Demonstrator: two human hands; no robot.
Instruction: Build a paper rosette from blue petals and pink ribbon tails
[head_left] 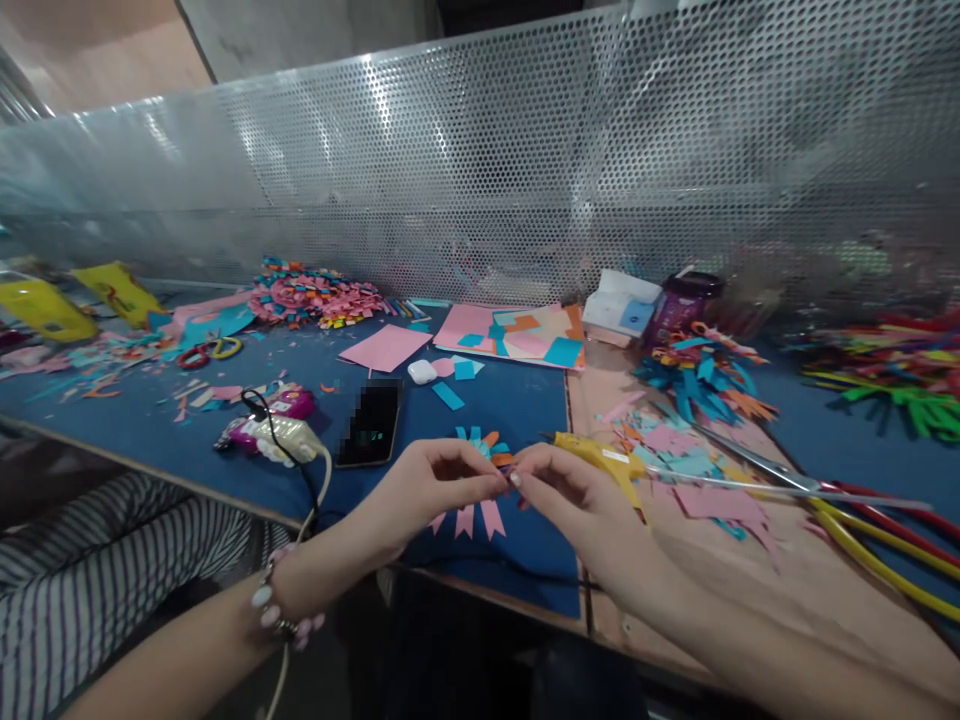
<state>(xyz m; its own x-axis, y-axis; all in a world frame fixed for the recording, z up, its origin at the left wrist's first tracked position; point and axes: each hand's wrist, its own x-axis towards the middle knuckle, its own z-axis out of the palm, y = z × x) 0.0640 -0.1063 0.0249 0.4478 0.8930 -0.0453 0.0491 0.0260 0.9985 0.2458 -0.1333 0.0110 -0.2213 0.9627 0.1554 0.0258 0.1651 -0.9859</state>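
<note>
My left hand [454, 485] and my right hand [566, 490] meet fingertip to fingertip over the blue mat. Both are closed in a pinch, and whatever sits between the fingertips is too small to make out. Under and around them lies a fan of cut paper strips, with blue and orange ends [474, 440] on the far side and pink notched ends [465, 520] on the near side. Its middle is hidden by my fingers. Beside my right hand rests a yellow glue gun [600, 458].
A phone [371, 425] and a white earbud case [421, 372] lie left of centre. Large scissors [810, 490] and paper scraps [697, 450] are on the right. Pink paper sheets [394, 347] and a strip pile [315, 295] lie farther back, before a perforated metal panel [480, 180]. A person's striped clothing [127, 560] shows left.
</note>
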